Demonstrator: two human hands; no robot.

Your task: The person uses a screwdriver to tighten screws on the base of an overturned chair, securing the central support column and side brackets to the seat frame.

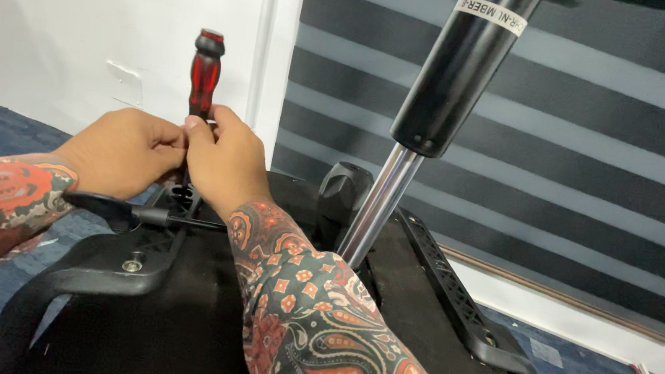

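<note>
A screwdriver with a red and black handle (204, 74) stands upright over the underside of an overturned black office chair seat (189, 322). My right hand (227, 161) is closed around its lower handle. My left hand (121, 151) is pressed against the same spot from the left, fingers curled on the shaft. The screwdriver tip is hidden behind my hands, near a black armrest bracket (129, 259) with a visible bolt. Both forearms wear patterned red sleeves.
The chair's black gas lift cylinder (459, 67) and its chrome rod (381, 201) rise at an angle to the right of my hands. A black lever (106, 206) lies below them. Blue carpet, a white wall and a striped blind surround the chair.
</note>
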